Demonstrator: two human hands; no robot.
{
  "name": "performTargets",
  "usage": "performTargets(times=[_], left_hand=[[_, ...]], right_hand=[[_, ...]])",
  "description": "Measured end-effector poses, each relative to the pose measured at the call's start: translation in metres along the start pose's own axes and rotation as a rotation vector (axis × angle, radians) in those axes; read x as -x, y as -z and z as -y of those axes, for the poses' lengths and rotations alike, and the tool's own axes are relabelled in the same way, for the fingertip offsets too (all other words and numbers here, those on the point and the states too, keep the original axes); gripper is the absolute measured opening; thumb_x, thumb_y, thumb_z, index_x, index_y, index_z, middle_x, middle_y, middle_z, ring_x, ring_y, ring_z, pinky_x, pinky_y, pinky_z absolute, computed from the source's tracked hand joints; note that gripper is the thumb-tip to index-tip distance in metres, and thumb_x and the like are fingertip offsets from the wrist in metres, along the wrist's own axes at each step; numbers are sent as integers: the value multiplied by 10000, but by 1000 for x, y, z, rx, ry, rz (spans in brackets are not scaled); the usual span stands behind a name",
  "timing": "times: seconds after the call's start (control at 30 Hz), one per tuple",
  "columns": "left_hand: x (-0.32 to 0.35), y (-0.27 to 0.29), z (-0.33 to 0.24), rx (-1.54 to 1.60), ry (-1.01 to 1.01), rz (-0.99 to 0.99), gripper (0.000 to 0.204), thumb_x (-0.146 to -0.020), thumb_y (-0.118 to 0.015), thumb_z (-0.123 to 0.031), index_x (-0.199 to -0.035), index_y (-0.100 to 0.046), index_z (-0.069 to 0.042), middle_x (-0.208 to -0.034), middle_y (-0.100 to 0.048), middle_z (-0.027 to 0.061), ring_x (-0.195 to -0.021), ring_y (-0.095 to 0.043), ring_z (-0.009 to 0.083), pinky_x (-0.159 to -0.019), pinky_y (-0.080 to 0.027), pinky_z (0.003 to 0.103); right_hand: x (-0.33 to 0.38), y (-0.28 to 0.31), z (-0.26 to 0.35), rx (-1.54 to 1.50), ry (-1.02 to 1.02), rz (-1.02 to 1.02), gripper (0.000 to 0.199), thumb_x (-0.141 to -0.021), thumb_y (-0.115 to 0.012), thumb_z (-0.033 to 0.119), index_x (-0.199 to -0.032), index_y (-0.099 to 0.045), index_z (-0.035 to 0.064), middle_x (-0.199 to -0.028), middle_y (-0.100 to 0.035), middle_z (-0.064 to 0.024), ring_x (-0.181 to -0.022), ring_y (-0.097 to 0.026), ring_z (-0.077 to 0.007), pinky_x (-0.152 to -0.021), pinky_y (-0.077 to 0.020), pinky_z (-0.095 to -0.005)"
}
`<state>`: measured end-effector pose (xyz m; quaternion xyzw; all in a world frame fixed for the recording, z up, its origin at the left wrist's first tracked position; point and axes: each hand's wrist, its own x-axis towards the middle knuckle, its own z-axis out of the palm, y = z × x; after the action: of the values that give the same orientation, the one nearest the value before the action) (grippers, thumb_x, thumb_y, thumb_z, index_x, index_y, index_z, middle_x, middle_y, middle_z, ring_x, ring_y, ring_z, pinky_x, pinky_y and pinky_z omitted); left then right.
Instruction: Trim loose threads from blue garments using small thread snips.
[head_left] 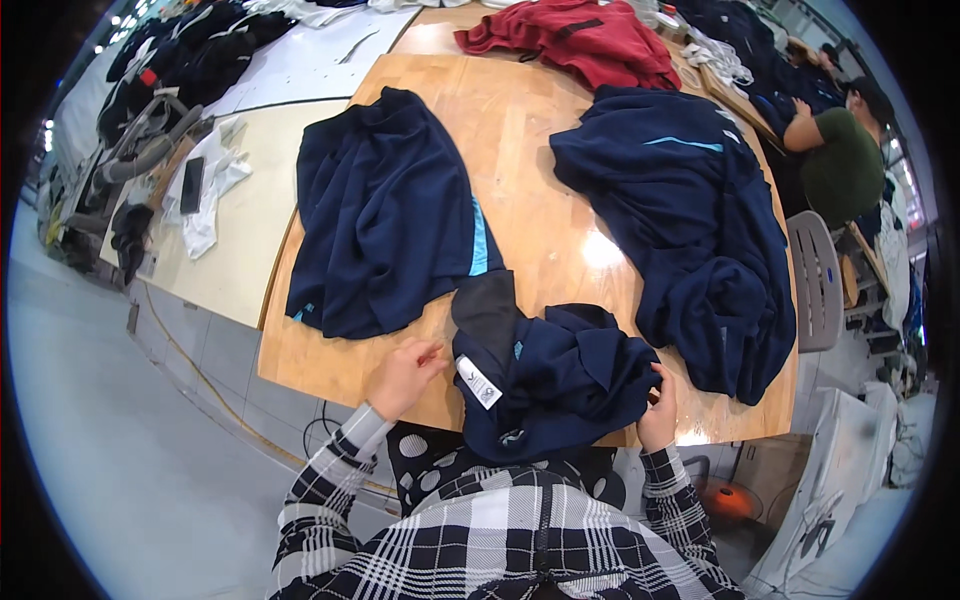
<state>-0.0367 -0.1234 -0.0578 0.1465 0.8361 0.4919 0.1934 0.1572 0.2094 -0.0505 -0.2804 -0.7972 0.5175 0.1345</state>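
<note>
A bunched navy garment (570, 385) lies at the table's near edge, with a dark grey panel (485, 315) and a white label (478, 382) at its left side. My right hand (657, 412) grips the garment's right edge between thumb and fingers. Left of the label, my left hand (400, 378) is closed, its fingertips drawn together. Whether something thin is in that pinch cannot be made out. Beyond my left hand lies a navy pair of shorts (385, 220) with a light blue side insert (479, 240).
A heap of navy garments (690, 230) covers the wooden table's (510, 130) right side. A red garment (580, 40) lies at the far edge. To the left, a phone (192, 185) rests on white cloth on a paler table. A person (840, 150) sits at the right, beyond a grey chair (815, 280).
</note>
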Motion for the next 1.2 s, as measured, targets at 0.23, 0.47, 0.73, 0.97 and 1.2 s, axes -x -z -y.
performTargets(times=[0.23,0.47,0.73,0.97,1.2], left_hand=[[-3,-9,12,-87,-81,-8,185,-825,-622,-139,-946,-653,-2,-775,-637,133,-689,-626,230,-625,-485,310],[-6,-6,4,437,347,212,110,-889,-616,-156,-905,-628,-48,-627,-492,-52,-517,-429,22,-448,-314,174],[1,25,-12,736,353,142,90,-902,-600,-135,-889,-600,-46,-621,-462,-65,-482,-373,19,-436,-280,176],[11,30,-62,602,108,261,92,-904,-600,-117,-873,-594,-31,-647,-481,-52,-533,-390,16,-483,-296,173],[-2,9,-111,384,-206,422,101,-899,-603,-95,-853,-584,-7,-793,-541,-28,-689,-448,32,-603,-369,183]], right_hand=[[5,3,-7,24,-3,-1,536,-778,-677,76,-1255,-435,36,-1219,-466,-93,-1062,-523,-214,-839,-455,-302],[1,4,-12,-18,-37,17,543,-776,-678,75,-1255,-428,23,-1218,-462,-99,-1076,-518,-218,-866,-454,-309],[-6,24,-8,151,0,72,522,-769,-620,6,-1261,-446,30,-1234,-466,-106,-1115,-503,-228,-862,-454,-306],[-9,6,96,185,337,100,408,-751,-597,-65,-1147,-569,28,-1171,-539,-112,-1069,-541,-236,-826,-456,-298],[-11,-114,131,42,596,271,149,-749,-704,29,-886,-652,6,-917,-639,-89,-806,-622,-212,-698,-491,-281]])
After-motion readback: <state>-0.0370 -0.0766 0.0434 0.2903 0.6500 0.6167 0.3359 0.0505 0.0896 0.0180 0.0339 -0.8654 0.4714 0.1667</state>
